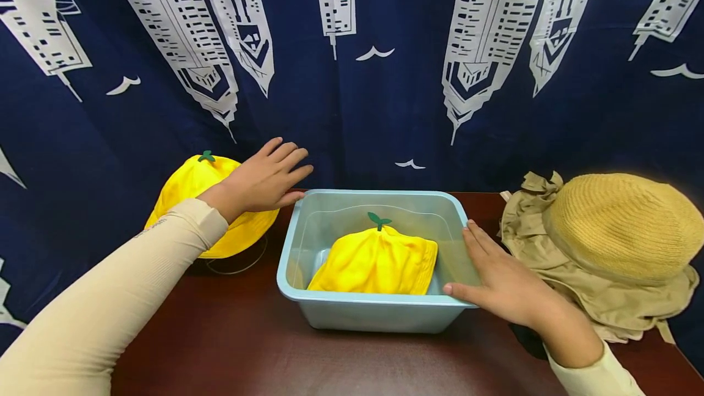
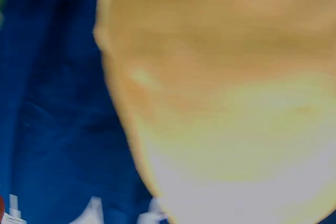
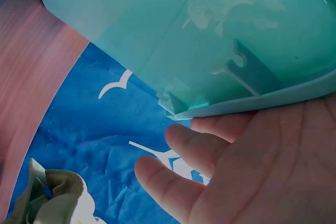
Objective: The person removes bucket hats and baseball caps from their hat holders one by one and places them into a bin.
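A light blue plastic bin (image 1: 379, 316) stands on the table, and a yellow cloth hat (image 1: 379, 261) with a green sprout on top lies inside it. My right hand (image 1: 511, 280) rests along the bin's right rim, its fingers straight; the right wrist view shows the palm (image 3: 273, 166) against the outer wall (image 3: 157, 40). Near the bin's back left corner is my left hand (image 1: 266, 176), fingers extended and slightly spread, thumb tip right at the rim. It partly covers a second yellow hat (image 1: 181, 185). A blurred pale shape fills most of the left wrist view.
A wire stand (image 1: 242, 267) shows under the left yellow hat. To the right sits a straw-coloured hat (image 1: 621, 225) with a beige cloth brim. Behind the dark red-brown table (image 1: 220, 347) hangs a navy curtain (image 1: 341, 121) printed with white buildings.
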Demonstrator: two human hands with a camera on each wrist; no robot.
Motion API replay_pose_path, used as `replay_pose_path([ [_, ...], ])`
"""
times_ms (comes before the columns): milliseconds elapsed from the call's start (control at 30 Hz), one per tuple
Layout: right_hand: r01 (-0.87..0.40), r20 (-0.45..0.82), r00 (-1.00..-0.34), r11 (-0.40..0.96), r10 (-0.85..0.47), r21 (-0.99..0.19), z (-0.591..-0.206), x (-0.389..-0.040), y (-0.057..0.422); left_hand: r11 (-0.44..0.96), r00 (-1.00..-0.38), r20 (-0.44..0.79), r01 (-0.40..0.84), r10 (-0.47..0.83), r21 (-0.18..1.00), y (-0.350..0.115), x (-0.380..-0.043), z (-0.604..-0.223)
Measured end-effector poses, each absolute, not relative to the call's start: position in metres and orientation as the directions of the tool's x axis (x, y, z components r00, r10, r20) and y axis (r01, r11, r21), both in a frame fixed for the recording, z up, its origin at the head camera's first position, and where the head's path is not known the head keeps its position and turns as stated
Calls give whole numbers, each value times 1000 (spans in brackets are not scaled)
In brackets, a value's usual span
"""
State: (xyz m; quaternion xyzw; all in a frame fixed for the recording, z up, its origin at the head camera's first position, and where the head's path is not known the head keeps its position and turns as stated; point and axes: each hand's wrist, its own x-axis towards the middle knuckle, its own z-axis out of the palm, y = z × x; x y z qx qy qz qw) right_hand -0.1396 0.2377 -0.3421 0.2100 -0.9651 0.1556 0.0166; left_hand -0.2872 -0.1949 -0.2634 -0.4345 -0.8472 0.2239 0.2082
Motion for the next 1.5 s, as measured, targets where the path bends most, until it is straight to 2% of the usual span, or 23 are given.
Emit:
replay_pose_path([
  [200,-405,92,-914,862,-396,-305,-343,-140,238,656,-654,234,529,719,-539,-230,-291,-267],
  [400,-402,96,-915,863,-392,-305,-344,-141,239,802,-803,276,363,527,-475,-251,-288,-270],
  [533,-405,100,-914,859,-394,-314,-344,-141,239,849,-858,281,279,430,-449,-261,-286,-274],
  [800,-394,91,-918,860,-386,-325,-345,-141,237,896,-881,314,226,355,-382,-273,-281,-281],
  [1500,-418,123,-908,844,-401,-336,-346,-142,237,914,-865,349,254,361,-317,-281,-277,-297],
])
